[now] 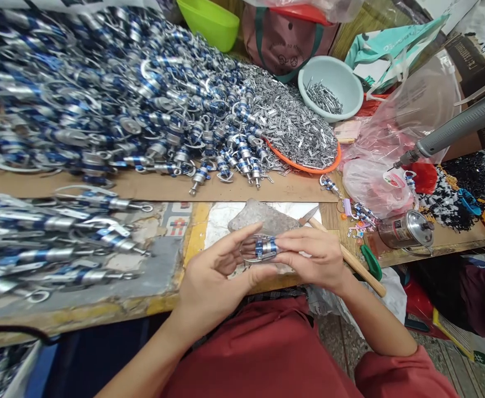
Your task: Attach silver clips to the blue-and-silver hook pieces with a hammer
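Blue and silver metal make up the small cylindrical fitting (266,249) under examination, held in the air just above the front edge of the table (195,226), near the middle of its length. The right hand (315,257) has the fitting's right end pinched between thumb and fingers, the grip closed. The left hand (221,276) is open, thumb and fingers well spread around the fitting's left end; contact on that side cannot be confirmed. Behind the fitting, a grey block (263,216) rests on the table. A wooden-handled tool (367,273) passes behind the right hand, its handle projecting past the front edge. Toward the far edge, a cardboard sheet (163,190) carries a large pile of blue and silver fittings (122,105) extending to the table's far left corner. Further fittings (60,251) lie in a loose row at the left end near the front edge; blur limits inspection there, but they appear to be of similar type. Right of the pile, small metal plates (296,121) are heaped within an orange rim (329,168); beyond them stands a pale bowl (354,105) of metal pins (323,95). At the right, a grey power screwdriver (462,124) points down and left above clear plastic bags (367,182), with a lidded metal canister (404,231) tilted near the front edge.
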Tool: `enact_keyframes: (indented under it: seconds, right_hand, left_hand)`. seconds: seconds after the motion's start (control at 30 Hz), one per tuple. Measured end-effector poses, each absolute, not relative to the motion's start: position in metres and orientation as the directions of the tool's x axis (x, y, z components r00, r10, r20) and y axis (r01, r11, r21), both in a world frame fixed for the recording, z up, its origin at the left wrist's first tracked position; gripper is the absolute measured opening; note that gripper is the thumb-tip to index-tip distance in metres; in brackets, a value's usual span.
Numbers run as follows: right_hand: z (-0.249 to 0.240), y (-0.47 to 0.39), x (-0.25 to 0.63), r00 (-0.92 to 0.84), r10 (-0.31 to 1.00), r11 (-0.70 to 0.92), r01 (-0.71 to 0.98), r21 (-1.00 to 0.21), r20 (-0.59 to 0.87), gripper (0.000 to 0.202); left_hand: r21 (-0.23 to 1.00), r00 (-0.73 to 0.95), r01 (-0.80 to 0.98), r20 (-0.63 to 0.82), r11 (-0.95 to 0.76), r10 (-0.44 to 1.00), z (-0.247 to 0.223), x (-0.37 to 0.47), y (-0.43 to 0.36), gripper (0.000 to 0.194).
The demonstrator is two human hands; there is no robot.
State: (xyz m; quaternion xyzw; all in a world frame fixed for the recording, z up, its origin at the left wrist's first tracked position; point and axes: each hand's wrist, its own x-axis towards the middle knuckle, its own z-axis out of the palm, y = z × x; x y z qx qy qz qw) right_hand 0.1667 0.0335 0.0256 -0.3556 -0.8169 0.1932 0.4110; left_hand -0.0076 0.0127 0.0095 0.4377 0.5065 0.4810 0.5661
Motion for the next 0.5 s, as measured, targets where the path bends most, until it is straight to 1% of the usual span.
enact_keyframes:
  seconds: [0.03,0.1,0.13,0.17,0.2,0.23,0.27,0.33,0.37,0.43,0.5]
  right_hand:
    - [0.029,0.038,0.168,-0.444,0.758,0.647,0.411,-0.642,0.478,0.011]
    - [0.033,0.055,0.168,-0.507,0.787,0.584,0.424,-0.692,0.353,0.013]
    - [0.034,0.068,0.167,-0.503,0.808,0.553,0.470,-0.688,0.306,0.014]
    - [0.032,0.082,0.165,-0.472,0.838,0.520,0.543,-0.659,0.273,0.014]
    - [0.029,0.096,0.161,-0.415,0.871,0.487,0.647,-0.587,0.264,0.014]
    - [0.026,0.111,0.156,-0.384,0.893,0.449,0.754,-0.479,0.233,0.015]
    - [0.021,0.125,0.150,-0.384,0.908,0.418,0.837,-0.354,0.166,0.016]
    - [0.014,0.145,0.138,-0.387,0.922,0.388,0.914,-0.119,0.030,0.020]
    - [0.011,0.152,0.133,-0.386,0.922,0.385,0.922,-0.041,-0.018,0.023]
    - [0.008,0.160,0.127,-0.367,0.929,0.369,0.929,0.035,-0.049,0.030]
    - [0.008,0.162,0.129,-0.336,0.941,0.338,0.941,0.024,-0.046,0.034]
  left_hand:
    - [0.979,0.006,-0.125,-0.164,0.164,0.986,0.008,-0.007,0.012,0.059]
    - [0.967,-0.020,-0.152,-0.210,0.205,0.977,0.009,-0.006,0.011,0.057]
    - [0.959,-0.022,-0.164,-0.237,0.230,0.971,0.010,-0.006,0.011,0.058]
    - [0.950,-0.015,-0.177,-0.263,0.256,0.965,0.012,-0.006,0.012,0.060]
    - [0.941,-0.002,-0.189,-0.287,0.282,0.958,0.013,-0.005,0.012,0.064]
    - [0.930,0.014,-0.199,-0.311,0.308,0.950,0.014,-0.005,0.012,0.068]
    - [0.919,0.036,-0.207,-0.334,0.334,0.942,0.014,-0.004,0.012,0.072]
    - [0.902,0.066,-0.220,-0.367,0.372,0.928,0.013,-0.003,0.013,0.078]
    - [0.897,0.074,-0.222,-0.376,0.383,0.924,0.012,-0.002,0.013,0.080]
    - [0.890,0.086,-0.220,-0.389,0.399,0.917,0.010,-0.001,0.014,0.086]
    - [0.887,0.082,-0.222,-0.397,0.406,0.914,0.009,-0.002,0.015,0.089]
